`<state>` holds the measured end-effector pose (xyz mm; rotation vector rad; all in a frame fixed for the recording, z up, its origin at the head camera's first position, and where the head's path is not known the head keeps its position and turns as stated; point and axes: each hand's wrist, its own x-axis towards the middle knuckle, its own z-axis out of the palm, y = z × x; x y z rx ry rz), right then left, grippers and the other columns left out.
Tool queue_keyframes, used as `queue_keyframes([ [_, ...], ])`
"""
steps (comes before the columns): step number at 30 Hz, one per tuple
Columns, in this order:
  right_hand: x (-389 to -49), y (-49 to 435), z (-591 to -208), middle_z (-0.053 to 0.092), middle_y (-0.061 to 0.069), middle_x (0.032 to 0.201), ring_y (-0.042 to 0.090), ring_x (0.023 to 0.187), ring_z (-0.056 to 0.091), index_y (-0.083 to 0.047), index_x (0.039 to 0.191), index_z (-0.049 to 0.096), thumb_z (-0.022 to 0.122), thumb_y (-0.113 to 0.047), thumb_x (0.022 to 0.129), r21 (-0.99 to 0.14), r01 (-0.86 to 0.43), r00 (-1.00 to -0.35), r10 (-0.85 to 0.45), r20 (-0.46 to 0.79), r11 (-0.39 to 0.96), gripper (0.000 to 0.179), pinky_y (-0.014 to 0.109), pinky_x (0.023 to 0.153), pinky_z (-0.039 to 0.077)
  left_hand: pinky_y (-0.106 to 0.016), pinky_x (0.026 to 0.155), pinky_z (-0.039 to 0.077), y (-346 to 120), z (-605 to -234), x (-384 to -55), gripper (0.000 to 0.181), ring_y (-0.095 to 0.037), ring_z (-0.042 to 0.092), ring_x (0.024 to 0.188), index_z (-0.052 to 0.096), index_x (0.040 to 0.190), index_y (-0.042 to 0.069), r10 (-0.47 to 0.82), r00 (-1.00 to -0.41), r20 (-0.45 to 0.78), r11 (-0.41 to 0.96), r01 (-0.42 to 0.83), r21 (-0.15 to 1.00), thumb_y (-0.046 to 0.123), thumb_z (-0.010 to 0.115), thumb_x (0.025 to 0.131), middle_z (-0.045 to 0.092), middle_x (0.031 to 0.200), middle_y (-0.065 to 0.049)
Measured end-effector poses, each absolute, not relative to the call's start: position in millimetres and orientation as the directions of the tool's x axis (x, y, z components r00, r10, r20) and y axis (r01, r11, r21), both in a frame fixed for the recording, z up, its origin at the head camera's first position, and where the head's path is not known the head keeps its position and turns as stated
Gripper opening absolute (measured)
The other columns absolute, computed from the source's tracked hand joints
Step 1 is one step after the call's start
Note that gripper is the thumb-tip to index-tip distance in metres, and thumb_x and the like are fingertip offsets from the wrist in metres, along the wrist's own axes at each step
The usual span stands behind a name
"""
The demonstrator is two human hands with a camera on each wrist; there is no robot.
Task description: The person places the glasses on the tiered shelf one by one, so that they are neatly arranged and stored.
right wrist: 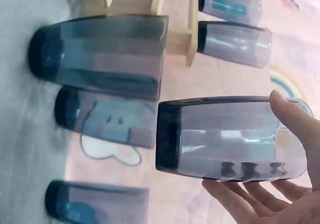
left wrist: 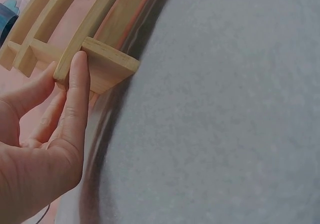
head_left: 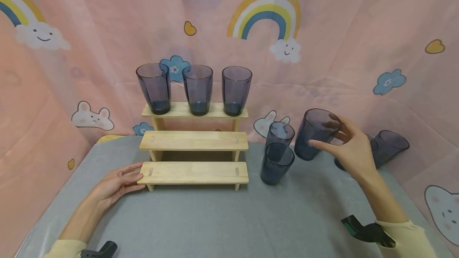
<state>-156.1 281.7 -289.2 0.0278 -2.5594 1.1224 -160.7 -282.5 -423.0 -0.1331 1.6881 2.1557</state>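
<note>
A three-step wooden stand (head_left: pixel 193 172) is at the middle of the table, with three purple-tinted glasses (head_left: pixel 198 90) upright in a row on its top step. My left hand (head_left: pixel 116 184) pinches the left end of the lowest step; in the left wrist view, thumb and fingers meet the board end (left wrist: pixel 70 67). Right of the stand, my right hand (head_left: pixel 353 152) grips a glass tumbler (head_left: pixel 313 136) of the same kind by its upper sides. That tumbler (right wrist: pixel 225 139) hangs above the table in the right wrist view, its dark base pointing away from the palm.
Two more tumblers (head_left: pixel 276 168) stand one behind the other between the stand and my right hand. Further glasses (head_left: pixel 389 148) are behind that hand, partly hidden by it. A grey cloth (head_left: pixel 215 222) covers the table, and a pink printed curtain (head_left: pixel 333 51) hangs behind.
</note>
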Motion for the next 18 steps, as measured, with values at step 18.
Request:
queue_keyframes([
  [18,-174.7,232.0,-281.1,0.058,0.013,0.129,0.035,0.124,0.052,-0.023,0.150,0.041,0.086,-0.023,0.078,-0.777,-0.309,-0.932,-0.010,0.363,0.549,0.085,0.060,0.097,0.045,-0.040,0.093,0.054,-282.5,-423.6,-160.9,0.079,-0.017,0.065,0.103,0.005,0.153,-0.009,0.253,-0.919,-0.304,-0.193,-0.356,0.914,0.002,0.060,0.097,0.058,0.116,-0.002],
])
